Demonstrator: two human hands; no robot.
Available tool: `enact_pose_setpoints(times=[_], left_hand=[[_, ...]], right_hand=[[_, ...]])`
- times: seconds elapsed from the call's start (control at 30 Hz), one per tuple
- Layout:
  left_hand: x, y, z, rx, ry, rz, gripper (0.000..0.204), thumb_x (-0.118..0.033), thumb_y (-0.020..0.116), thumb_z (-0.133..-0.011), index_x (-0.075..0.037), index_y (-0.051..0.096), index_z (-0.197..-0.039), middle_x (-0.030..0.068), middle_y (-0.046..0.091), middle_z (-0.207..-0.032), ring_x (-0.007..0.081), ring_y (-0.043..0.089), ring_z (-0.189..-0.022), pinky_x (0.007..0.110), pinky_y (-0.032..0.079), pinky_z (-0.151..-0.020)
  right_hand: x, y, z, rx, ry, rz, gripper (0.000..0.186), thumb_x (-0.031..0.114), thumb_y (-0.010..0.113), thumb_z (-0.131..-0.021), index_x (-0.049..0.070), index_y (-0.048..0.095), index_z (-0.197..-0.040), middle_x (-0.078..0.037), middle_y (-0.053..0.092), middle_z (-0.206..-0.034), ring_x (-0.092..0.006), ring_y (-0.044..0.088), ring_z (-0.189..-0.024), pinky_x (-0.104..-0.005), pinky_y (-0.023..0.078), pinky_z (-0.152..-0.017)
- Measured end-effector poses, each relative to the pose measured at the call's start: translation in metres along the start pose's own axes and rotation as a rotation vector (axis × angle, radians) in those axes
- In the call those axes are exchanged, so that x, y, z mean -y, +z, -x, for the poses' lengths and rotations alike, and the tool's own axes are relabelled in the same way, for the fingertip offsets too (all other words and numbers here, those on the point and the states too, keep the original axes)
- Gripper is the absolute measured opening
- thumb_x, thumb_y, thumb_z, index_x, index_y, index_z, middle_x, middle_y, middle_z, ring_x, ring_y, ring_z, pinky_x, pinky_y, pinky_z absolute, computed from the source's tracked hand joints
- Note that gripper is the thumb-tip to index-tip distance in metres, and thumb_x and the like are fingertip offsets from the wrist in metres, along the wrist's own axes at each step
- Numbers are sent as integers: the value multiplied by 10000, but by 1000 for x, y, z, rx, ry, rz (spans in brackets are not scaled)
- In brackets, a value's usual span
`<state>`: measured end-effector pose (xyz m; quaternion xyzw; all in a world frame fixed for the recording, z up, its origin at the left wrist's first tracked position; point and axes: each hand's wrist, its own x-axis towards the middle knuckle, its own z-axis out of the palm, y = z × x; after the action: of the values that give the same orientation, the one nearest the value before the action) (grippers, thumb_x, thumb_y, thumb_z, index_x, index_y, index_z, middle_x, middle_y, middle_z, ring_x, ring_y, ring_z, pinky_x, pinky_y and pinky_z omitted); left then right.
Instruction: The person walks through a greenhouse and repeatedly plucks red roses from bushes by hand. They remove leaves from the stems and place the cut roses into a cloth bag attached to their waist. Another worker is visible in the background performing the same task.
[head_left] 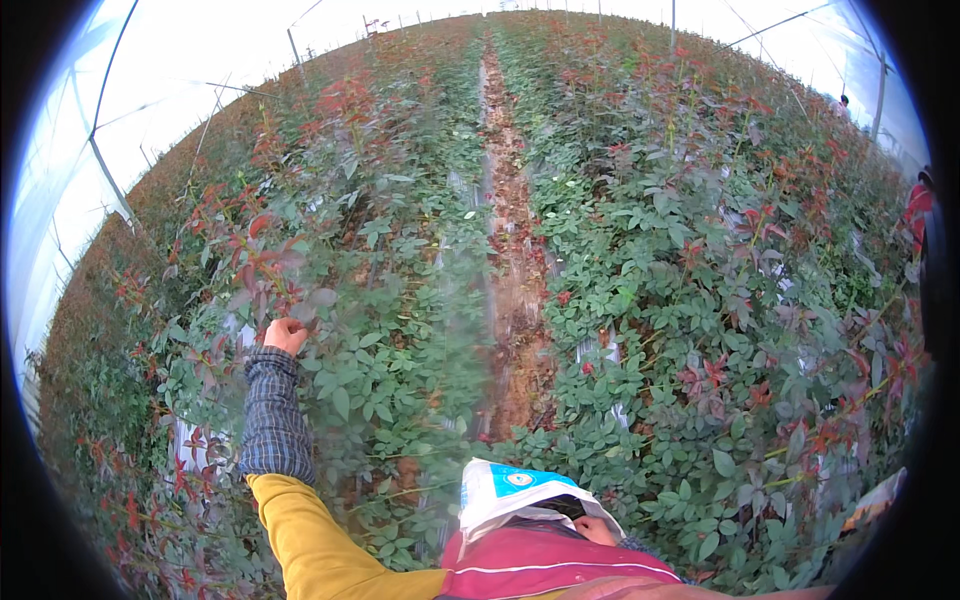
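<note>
My left hand (287, 335) reaches out to the left among leafy bushes, its fingers closed in a pinch. Dark reddish leaves of a rose-like shoot (268, 262) rise just above it; whatever the fingers hold is hidden. At my waist is a white plastic bag (482, 497) with a blue printed patch, its mouth gaping. My right hand (597, 530) is at the right side of that mouth with curled fingers, partly hidden by the bag's edge. The bag's inside is dark, and its contents cannot be made out.
A narrow soil path (512, 260) strewn with fallen leaves runs ahead between dense plant rows. Pale plastic sheeting (600, 350) shows under the bushes. Metal posts (108, 180) stand along the sides. Another person in red (918, 205) is at the far right edge.
</note>
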<state>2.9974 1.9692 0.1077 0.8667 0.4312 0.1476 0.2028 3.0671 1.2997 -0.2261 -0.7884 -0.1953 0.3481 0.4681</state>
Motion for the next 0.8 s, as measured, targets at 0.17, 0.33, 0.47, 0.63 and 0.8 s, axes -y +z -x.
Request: enact_pose_setpoints(times=[0.17, 0.33, 0.47, 0.63, 0.8], left_hand=[[4, 3, 9, 8, 27, 29, 345, -244, 711, -666, 19, 684, -888, 150, 688, -802, 223, 662, -768, 327, 511, -733], [23, 17, -5, -101, 126, 4, 298, -242, 634, -707, -17, 693, -892, 169, 681, -809, 272, 669, -781, 367, 518, -734], [38, 31, -18, -208, 192, 10, 272, -230, 615, -757, 22, 655, -852, 180, 657, -742, 287, 649, -707, 373, 498, -675], [39, 22, -10, -223, 79, 29, 267, -218, 603, -771, 18, 645, -889, 167, 667, -794, 277, 651, -748, 364, 500, -703], [29, 19, -9, -69, 16, 55, 329, -225, 611, -711, 31, 631, -917, 134, 647, -766, 211, 616, -739, 319, 488, -731]], right_hand=[[-10, 0, 0, -13, 21, 16, 205, 152, 561, -814, 13, 670, -917, -147, 666, -795, -220, 646, -767, -336, 493, -717], [-4, -2, 2, -55, 42, 76, 188, 134, 560, -815, 9, 670, -904, -152, 661, -756, -223, 644, -734, -333, 493, -706], [-8, -7, 0, -14, 13, 45, 167, 78, 547, -826, -17, 658, -905, -141, 645, -724, -176, 611, -705, -314, 476, -668], [-8, -11, -7, 38, 37, 51, 159, 79, 542, -833, -25, 651, -886, -126, 636, -707, -154, 597, -698, -307, 469, -658], [-10, -10, -8, 62, 105, 12, 152, 65, 535, -832, -28, 642, -886, -111, 629, -706, -135, 578, -698, -296, 463, -656]])
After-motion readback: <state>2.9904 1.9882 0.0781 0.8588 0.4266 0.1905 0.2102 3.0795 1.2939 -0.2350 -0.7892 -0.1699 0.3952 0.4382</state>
